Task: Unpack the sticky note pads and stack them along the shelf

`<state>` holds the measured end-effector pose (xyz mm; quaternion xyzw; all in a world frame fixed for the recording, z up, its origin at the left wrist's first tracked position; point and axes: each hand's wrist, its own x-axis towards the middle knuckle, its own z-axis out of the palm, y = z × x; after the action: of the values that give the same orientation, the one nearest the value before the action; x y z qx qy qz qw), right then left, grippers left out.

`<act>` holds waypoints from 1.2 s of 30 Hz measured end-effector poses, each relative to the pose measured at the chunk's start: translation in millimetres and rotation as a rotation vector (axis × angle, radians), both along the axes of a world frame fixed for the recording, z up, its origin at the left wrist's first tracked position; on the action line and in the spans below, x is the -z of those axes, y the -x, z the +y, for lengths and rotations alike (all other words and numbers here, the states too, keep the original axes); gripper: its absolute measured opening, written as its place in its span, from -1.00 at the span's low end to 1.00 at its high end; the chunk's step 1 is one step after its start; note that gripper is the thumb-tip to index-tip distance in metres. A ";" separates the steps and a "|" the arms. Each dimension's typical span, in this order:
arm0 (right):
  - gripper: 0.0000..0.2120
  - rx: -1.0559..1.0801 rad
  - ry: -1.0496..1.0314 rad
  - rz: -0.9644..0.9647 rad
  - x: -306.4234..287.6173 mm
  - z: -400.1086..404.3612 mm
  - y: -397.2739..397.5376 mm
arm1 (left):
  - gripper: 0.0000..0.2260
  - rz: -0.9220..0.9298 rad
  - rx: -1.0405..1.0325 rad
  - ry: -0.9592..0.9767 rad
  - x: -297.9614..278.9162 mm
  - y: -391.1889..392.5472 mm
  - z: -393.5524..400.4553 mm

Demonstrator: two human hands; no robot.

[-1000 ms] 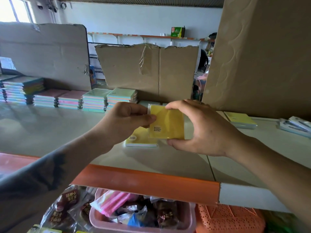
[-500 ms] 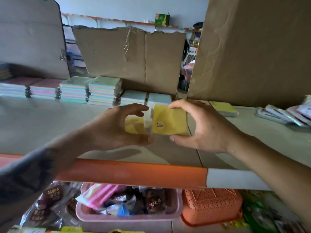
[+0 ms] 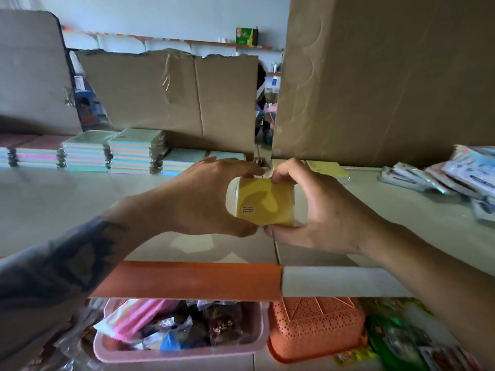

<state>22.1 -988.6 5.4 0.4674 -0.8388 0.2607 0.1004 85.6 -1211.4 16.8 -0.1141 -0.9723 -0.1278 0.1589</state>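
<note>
Yellow sticky note pad (image 3: 263,203) held above the shelf (image 3: 80,199), in clear wrap, between both hands. Left hand (image 3: 198,199) pinching the pad's left end, thumb under, fingers over the top edge. Right hand (image 3: 321,207) pinching the right end the same way, thumb below, forefinger on top. Behind the pad, at the shelf's back: stacked pastel pads (image 3: 134,152). Right of the pad, far edge: a lone yellow pad (image 3: 328,168). Below the shelf: pink tub (image 3: 182,353), orange basket (image 3: 316,325).
</note>
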 end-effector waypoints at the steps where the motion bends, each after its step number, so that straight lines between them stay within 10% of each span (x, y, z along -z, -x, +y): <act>1: -0.37 0.005 0.003 -0.008 -0.4 10.3 3.6 | -0.18 0.009 0.000 -0.004 -1.0 4.2 8.4; 12: -0.10 0.111 -0.512 -0.172 -2.0 122.6 36.3 | -0.11 -0.101 -0.171 -0.194 -14.7 112.1 41.1; 36: -0.22 0.047 -0.536 -0.262 7.5 132.9 43.2 | -0.19 -0.377 -0.183 -0.156 -2.6 191.9 26.5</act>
<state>-21.1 -855.8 -2.1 0.4203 -0.8940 0.0855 -0.1295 -106.3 -1184.9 19.3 0.0132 -0.9783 -0.2069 -0.0062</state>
